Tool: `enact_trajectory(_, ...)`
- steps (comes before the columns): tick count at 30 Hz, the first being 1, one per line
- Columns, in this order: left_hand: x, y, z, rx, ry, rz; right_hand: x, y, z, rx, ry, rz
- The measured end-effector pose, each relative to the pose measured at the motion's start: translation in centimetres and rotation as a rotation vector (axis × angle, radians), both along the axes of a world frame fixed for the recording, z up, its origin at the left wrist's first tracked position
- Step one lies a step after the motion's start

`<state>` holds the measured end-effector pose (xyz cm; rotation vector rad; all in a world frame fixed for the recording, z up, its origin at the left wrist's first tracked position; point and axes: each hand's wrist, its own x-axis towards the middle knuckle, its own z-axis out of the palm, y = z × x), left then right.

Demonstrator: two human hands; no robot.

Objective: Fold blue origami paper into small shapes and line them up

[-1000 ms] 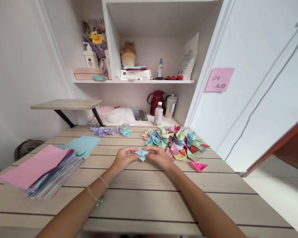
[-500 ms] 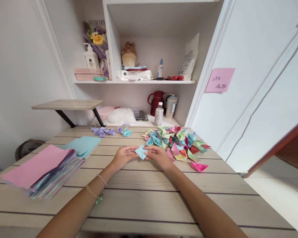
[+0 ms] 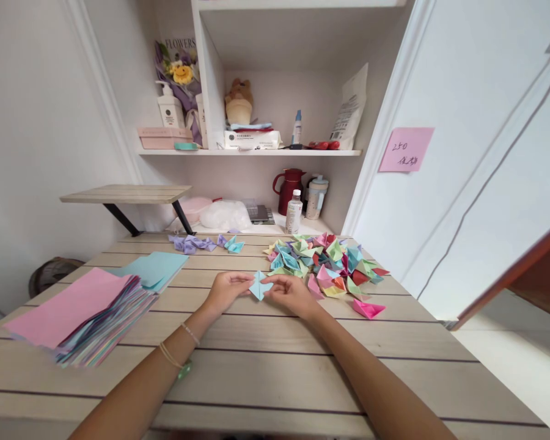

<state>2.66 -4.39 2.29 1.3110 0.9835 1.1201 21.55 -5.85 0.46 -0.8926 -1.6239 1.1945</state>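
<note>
Between my hands, above the middle of the wooden table, is a light blue folded paper in a diamond shape. My left hand pinches its left edge between thumb and fingers. On the other side, my right hand is closed on its right edge, with the thumb and forefinger over the paper. A heap of folded paper boats in many colours lies just beyond my right hand. One bright pink paper boat sits apart at the heap's near side.
At the left lies a stack of coloured paper beside blue sheets. Purple folded papers and a turquoise paper boat rest at the back. A small raised shelf, a plastic bottle and a red jug stand behind.
The blue paper has turned slightly and sits a little lower and to the left. My right thumb and forefinger have shifted on its right side. Both hands still hold it.
</note>
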Motion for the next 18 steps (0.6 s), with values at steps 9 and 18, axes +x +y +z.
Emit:
enact_trajectory(9,-0.39,-0.07,0.1,0.046,-0.012,-0.086,-0.25,-0.25,0.63,0.001,0.162,-0.09)
enact_trajectory(18,0.49,-0.84,0.61,0.131,0.025,-0.052,-0.87,-0.49,0.49,0.036,0.155,-0.203)
